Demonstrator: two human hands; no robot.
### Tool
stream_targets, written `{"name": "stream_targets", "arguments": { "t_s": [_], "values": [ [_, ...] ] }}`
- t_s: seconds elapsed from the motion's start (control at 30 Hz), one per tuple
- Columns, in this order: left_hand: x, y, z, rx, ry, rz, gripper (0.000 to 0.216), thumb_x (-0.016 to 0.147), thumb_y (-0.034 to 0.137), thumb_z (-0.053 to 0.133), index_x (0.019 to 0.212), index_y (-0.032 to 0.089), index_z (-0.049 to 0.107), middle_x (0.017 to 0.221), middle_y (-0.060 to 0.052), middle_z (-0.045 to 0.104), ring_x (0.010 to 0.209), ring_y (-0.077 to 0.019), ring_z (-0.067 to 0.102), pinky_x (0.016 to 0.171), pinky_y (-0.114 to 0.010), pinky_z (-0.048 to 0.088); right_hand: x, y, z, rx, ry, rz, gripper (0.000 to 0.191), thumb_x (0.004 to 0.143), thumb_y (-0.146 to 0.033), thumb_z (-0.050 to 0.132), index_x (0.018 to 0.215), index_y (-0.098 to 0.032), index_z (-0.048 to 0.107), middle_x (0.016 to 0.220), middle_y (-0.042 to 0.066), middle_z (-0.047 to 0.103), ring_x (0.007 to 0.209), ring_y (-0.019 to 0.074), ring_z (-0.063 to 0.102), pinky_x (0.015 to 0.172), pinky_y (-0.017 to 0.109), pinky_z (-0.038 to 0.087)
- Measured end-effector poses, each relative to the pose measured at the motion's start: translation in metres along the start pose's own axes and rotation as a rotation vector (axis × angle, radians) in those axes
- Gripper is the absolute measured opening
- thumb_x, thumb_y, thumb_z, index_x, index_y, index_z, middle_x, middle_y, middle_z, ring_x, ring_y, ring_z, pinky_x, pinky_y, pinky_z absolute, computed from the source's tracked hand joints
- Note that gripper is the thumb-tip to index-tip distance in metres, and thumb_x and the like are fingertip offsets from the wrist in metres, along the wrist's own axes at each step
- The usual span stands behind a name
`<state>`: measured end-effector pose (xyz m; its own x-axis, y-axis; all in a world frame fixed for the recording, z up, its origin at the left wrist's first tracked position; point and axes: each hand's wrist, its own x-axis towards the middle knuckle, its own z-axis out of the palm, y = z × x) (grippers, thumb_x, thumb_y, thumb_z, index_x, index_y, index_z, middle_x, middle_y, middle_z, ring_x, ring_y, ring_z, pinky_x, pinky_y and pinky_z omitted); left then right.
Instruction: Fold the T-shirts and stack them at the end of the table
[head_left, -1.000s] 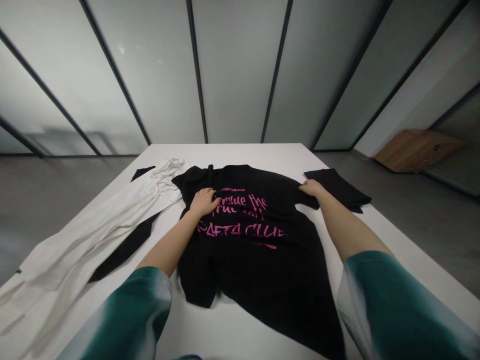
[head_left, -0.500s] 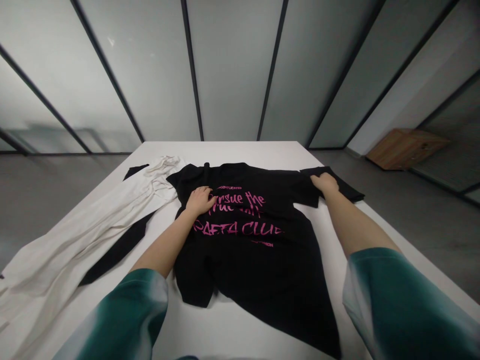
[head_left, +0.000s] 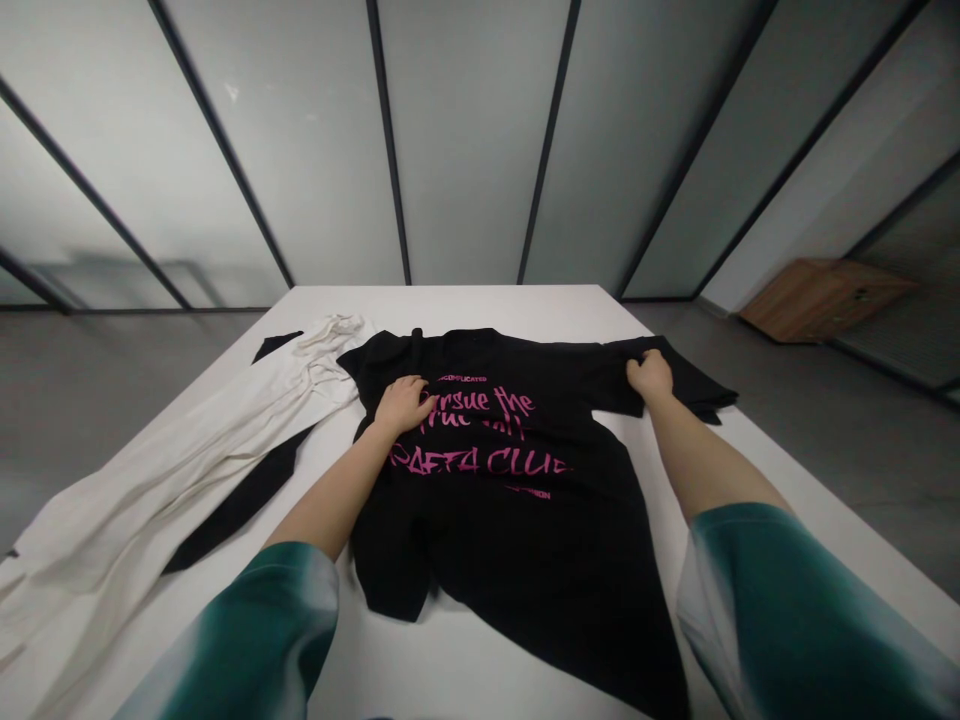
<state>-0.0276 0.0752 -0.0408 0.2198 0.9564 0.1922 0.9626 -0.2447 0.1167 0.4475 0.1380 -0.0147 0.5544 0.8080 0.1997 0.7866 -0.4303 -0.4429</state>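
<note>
The black T-shirt [head_left: 495,560] lies under both hands, long axis pointing forward; the left hand [head_left: 403,405] rests open and flat on it, while the right hand [head_left: 651,376] curls on the right sleeve [head_left: 611,390], grip indeterminate.

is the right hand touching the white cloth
No, the right hand rests on the sleeve of the black T-shirt, across the shirt from the white cloth.

The black T-shirt [head_left: 480,540] carries magenta brush-style lettering [head_left: 480,460] across the chest. The adjacent garment [head_left: 172,460] is off-white and plain. The bench [head_left: 480,310] is white. The person's sleeve [head_left: 780,610] is dark teal, fading to white at the cuff.
</note>
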Motion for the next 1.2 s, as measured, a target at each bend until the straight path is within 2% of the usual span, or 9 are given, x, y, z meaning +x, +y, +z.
{"name": "stream_targets", "arguments": {
  "t_s": [0.17,0.33,0.4,0.53,0.6,0.73,0.93,1.07,1.2],
  "values": [
    [0.001,-0.001,0.001,0.006,0.003,0.004,0.048,0.093,0.045,0.046,0.127,0.014,0.063,0.138,-0.014,0.059,0.128,-0.0294,0.053,0.106,-0.041,0.043,0.010,0.003,-0.008,0.111,0.132,0.136,0.044,0.092,-0.023,0.046,0.131,-0.001,0.048,0.117,0.027,0.063,0.113,0.0339,0.062,0.098,0.043,0.047],
    [0.001,-0.001,0.002,0.004,0.003,0.002,0.048,0.093,0.045,0.047,0.127,0.014,0.063,0.137,-0.013,0.059,0.127,-0.0292,0.053,0.106,-0.041,0.043,0.018,0.009,-0.013,0.144,-0.056,0.239,0.066,0.077,-0.022,0.065,0.136,0.000,0.045,0.120,0.029,0.061,0.109,0.0353,0.063,0.087,0.041,0.052],
    [0.001,-0.001,0.001,0.003,0.001,0.003,0.048,0.093,0.045,0.047,0.126,0.014,0.063,0.137,-0.014,0.060,0.127,-0.0294,0.053,0.107,-0.041,0.043,0.016,0.012,-0.015,0.195,-0.130,0.189,0.067,0.074,-0.024,0.069,0.136,-0.009,0.049,0.117,0.022,0.065,0.100,0.0323,0.065,0.078,0.040,0.055],
    [0.001,0.001,-0.001,-0.006,-0.003,0.002,0.048,0.094,0.046,0.046,0.126,0.014,0.063,0.136,-0.013,0.060,0.127,-0.0293,0.053,0.107,-0.041,0.043,0.004,0.017,-0.020,0.185,-0.294,0.028,0.027,0.075,-0.021,0.063,0.101,-0.015,0.070,0.093,0.011,0.070,0.082,0.0247,0.066,0.069,0.035,0.055],
    [0.001,0.002,-0.002,-0.006,-0.008,-0.001,0.048,0.094,0.046,0.045,0.126,0.015,0.063,0.137,-0.013,0.060,0.128,-0.0293,0.053,0.107,-0.042,0.043,0.000,0.017,-0.024,0.160,-0.250,-0.044,0.027,0.074,-0.015,0.059,0.097,-0.013,0.073,0.093,0.011,0.072,0.084,0.0242,0.067,0.076,0.036,0.054],
    [0.000,0.002,-0.002,-0.009,-0.003,-0.003,0.047,0.093,0.046,0.046,0.125,0.016,0.064,0.135,-0.012,0.061,0.127,-0.0287,0.053,0.107,-0.041,0.043,-0.002,0.001,-0.037,0.097,-0.046,-0.207,0.045,0.073,-0.010,0.056,0.114,-0.011,0.073,0.111,0.015,0.072,0.104,0.0275,0.066,0.097,0.038,0.049],
    [0.001,0.000,0.001,-0.013,0.021,0.003,0.046,0.093,0.046,0.047,0.123,0.016,0.065,0.132,-0.013,0.062,0.125,-0.0288,0.055,0.106,-0.040,0.043,-0.023,-0.067,-0.054,0.067,0.042,-0.514,0.045,0.076,-0.013,0.055,0.118,-0.014,0.073,0.121,0.013,0.070,0.115,0.0303,0.063,0.104,0.042,0.046],
    [0.000,0.001,0.000,-0.016,0.019,0.001,0.046,0.092,0.045,0.047,0.123,0.016,0.064,0.134,-0.013,0.061,0.126,-0.0290,0.054,0.106,-0.041,0.044,-0.052,-0.117,-0.051,0.210,-0.192,-0.647,0.043,0.077,-0.013,0.058,0.118,-0.015,0.071,0.122,0.012,0.070,0.111,0.0274,0.065,0.102,0.039,0.049],
    [0.000,0.002,-0.003,-0.021,0.009,-0.003,0.044,0.092,0.042,0.047,0.124,0.017,0.064,0.136,-0.013,0.060,0.127,-0.0286,0.054,0.107,-0.041,0.043,-0.078,-0.145,-0.035,0.518,-0.547,-0.575,0.044,0.089,-0.023,0.052,0.133,-0.017,0.060,0.126,0.011,0.067,0.080,0.0181,0.072,0.078,0.034,0.058]
  ]
}}
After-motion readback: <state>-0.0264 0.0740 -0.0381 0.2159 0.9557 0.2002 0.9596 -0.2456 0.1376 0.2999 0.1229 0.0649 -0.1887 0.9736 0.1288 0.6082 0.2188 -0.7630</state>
